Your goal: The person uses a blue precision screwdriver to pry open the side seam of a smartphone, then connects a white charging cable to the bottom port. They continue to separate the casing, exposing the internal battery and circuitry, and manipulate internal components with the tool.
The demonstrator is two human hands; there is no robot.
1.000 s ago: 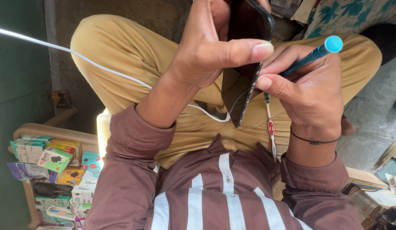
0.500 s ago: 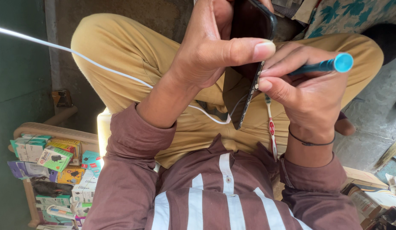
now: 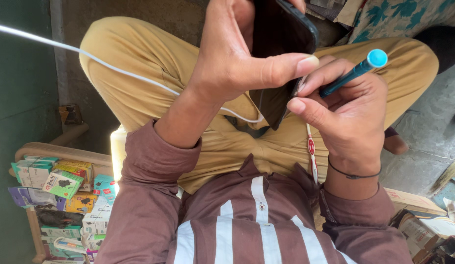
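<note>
**Two hands close around a dark phone above crossed legs**

The person sits cross-legged in tan trousers and a brown shirt with white stripes. The left hand [image 3: 237, 63] grips a black phone [image 3: 281, 44] held up over the lap, fingers curled behind it and the thumb pressed flat across its lower front. The phone stands nearly on edge, tilted, its bottom end pointing down toward the knees. The right hand [image 3: 347, 112] sits just beside it, closed around a blue-handled tool [image 3: 354, 73] with a pale blue cap; the handle slants up and to the right, and its working tip is hidden where the fingers meet the edge of the phone. A thin white cable [image 3: 90, 57] runs in from the far left, crosses the thigh and disappears under the phone. A dark band circles the right wrist. Down to the left, a wooden shelf [image 3: 46, 149] carries small coloured boxes [image 3: 63, 183].
</note>
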